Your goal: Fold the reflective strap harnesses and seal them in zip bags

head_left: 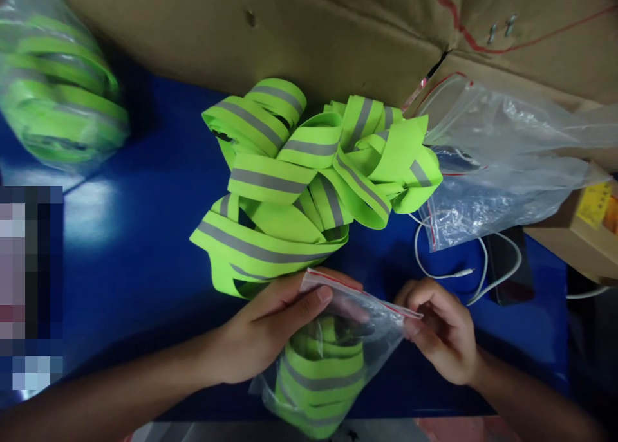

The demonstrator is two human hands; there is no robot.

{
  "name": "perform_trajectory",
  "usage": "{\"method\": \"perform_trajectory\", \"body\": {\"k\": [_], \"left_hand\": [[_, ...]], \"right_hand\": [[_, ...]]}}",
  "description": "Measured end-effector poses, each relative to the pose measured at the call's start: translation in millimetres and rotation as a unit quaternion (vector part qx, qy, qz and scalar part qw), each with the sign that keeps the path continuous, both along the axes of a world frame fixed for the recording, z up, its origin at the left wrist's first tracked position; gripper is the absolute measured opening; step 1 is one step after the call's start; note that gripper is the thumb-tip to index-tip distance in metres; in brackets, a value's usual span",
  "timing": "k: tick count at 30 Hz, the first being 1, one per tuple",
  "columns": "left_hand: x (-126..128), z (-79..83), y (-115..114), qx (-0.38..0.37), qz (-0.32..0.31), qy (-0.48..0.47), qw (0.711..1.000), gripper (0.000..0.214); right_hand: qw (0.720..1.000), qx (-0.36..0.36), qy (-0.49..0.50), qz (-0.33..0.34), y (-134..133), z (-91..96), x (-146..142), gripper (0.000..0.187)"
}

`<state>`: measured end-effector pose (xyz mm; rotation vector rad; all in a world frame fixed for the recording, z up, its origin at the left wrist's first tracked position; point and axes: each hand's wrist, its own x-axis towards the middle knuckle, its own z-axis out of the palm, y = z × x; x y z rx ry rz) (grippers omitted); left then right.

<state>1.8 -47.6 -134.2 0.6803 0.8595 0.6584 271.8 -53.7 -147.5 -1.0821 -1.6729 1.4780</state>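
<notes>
A clear zip bag [381, 339] with a red line along its mouth hangs between my hands at the table's near edge. Inside it lie folded neon-green straps [321, 377] with a grey stripe. My left hand [284, 316] grips the bag's left side near the mouth, thumb on the front and fingers behind. The right corner of the mouth is pinched by my right hand [439, 329]. Just beyond, a loose heap of the same green reflective straps [309, 178] lies on the blue table [120, 281].
At the far left stands a filled bag of green straps [62, 107]. On the right are flat clear zip bags [487, 191], a white cable [449, 275], a dark phone-like slab [512, 268] and a cardboard box [570, 230]. Brown cardboard [313, 30] walls the back.
</notes>
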Motion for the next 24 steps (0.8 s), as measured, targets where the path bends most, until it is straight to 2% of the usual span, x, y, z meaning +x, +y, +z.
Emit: {"method": "perform_trajectory", "body": {"k": [4, 10, 13, 17, 24], "left_hand": [[-2.1, -0.5, -2.1, 0.005, 0.004, 0.024, 1.0, 0.027], [-4.7, -2.1, -5.1, -0.032, -0.013, -0.004, 0.999, 0.029], [-5.3, -2.2, -6.8, -0.034, -0.036, -0.004, 0.999, 0.042], [-5.6, -0.2, -8.2, 0.001, -0.06, 0.03, 0.998, 0.047], [-10.1, -2.6, -7.4, 0.075, -0.116, 0.069, 0.988, 0.051]], "right_hand": [[1.0, -0.001, 0.011, 0.014, 0.4, 0.7, 0.3, 0.006], [0.999, -0.002, 0.039, -0.015, 0.3, -2.0, 0.2, 0.011], [0.999, 0.004, 0.034, -0.019, 0.5, -1.1, 0.0, 0.011], [1.0, 0.015, 0.001, 0.0, 2.1, 1.8, -1.8, 0.007], [0.999, 0.02, -0.031, 0.017, 1.6, 2.7, -0.8, 0.013]]}}
